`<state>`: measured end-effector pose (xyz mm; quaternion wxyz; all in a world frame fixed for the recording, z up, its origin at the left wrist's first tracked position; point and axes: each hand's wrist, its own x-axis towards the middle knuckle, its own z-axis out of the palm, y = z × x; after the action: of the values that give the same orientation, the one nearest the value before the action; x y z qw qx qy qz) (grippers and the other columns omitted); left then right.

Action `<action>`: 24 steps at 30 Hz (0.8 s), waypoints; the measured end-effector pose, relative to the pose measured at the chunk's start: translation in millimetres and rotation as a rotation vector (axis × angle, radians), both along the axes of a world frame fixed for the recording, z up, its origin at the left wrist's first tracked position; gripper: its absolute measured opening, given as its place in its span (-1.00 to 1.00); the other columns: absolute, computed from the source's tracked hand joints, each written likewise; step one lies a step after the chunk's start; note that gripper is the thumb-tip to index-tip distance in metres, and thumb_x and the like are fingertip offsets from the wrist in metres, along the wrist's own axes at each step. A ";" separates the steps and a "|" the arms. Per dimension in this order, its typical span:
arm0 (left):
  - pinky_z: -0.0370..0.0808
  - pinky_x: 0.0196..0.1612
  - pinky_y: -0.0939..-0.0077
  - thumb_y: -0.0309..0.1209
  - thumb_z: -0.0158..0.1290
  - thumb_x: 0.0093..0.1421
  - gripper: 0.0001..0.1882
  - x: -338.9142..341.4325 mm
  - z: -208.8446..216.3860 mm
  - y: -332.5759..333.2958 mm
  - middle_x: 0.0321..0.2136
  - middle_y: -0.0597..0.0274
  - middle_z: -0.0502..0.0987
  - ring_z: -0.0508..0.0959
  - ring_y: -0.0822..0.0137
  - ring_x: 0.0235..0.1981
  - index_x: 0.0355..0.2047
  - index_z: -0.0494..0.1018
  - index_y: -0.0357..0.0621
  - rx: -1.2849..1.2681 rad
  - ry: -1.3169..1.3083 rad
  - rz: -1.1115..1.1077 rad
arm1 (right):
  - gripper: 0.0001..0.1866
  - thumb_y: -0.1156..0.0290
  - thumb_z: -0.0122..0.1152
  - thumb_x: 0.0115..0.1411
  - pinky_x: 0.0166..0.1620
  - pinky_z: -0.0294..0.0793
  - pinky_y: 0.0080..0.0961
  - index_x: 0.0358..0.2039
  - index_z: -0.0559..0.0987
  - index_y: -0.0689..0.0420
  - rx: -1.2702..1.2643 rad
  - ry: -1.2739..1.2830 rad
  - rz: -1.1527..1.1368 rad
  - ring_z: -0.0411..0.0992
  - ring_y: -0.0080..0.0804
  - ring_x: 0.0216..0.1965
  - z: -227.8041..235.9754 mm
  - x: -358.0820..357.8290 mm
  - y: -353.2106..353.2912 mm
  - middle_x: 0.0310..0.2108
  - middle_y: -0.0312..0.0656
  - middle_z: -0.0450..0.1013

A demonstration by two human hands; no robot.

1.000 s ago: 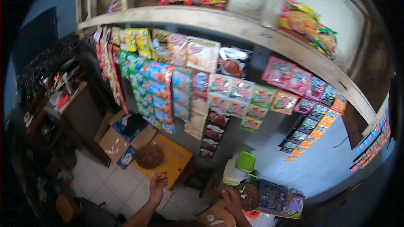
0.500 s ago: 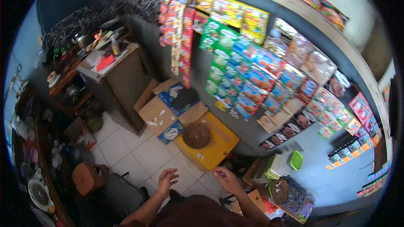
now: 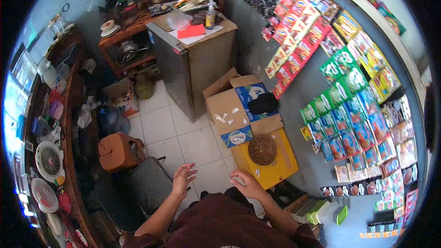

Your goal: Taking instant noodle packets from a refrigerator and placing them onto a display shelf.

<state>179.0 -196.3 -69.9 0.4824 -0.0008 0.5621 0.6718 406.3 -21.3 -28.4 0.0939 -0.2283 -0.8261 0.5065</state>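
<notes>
- Cardboard box (image 3: 223, 102), opened out next to the low yellow table (image 3: 280, 167), with small white scraps (image 3: 235, 110) strewn over its tan panel; blue-and-white printing on other panels, plus a black patch on one side, too dark to read as lining, cloth or hole.
- Smaller carton (image 3: 123, 96) on the tiled floor (image 3: 158, 121) farther left, holding pale bits too small to tell apart.
- Plastic containers (image 3: 327, 212) at lower right, whitish and green, grouped closely together; contents hidden.
- Round brown thing (image 3: 262, 149) on the yellow table, near its box-side edge: beyond the right hand (image 3: 248, 184) and slightly to its right, clearly apart from it; farther still from the left hand (image 3: 183, 180).
- Dark, coarse, woven-looking surface on the round thing, roughly circular outline; hollow or domed, impossible to say from above.
- White fleck (image 3: 257, 172) on the table, between round thing and right hand.
- Left hand raised, fingers spread and loosely curved, nothing held.
- Right hand likewise wide, thumb and fingers apart, palm bare.
</notes>
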 end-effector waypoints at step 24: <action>0.44 0.02 0.20 -0.22 0.05 0.33 -0.83 -190.5 11.9 138.8 0.06 0.14 0.48 0.54 0.16 -0.03 -0.17 0.43 0.02 -0.034 0.126 0.374 | -0.78 0.31 0.11 0.31 -0.21 0.43 -0.28 -0.29 0.49 0.24 0.178 0.070 0.347 0.44 -0.05 -0.29 -3.2 -286.4 220.1 -0.33 -0.05 0.44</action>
<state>-11.5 -57.5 -58.0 0.3129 -0.0711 0.5924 0.7390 119.9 198.8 -31.6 0.0536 -0.0553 -0.8908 0.4478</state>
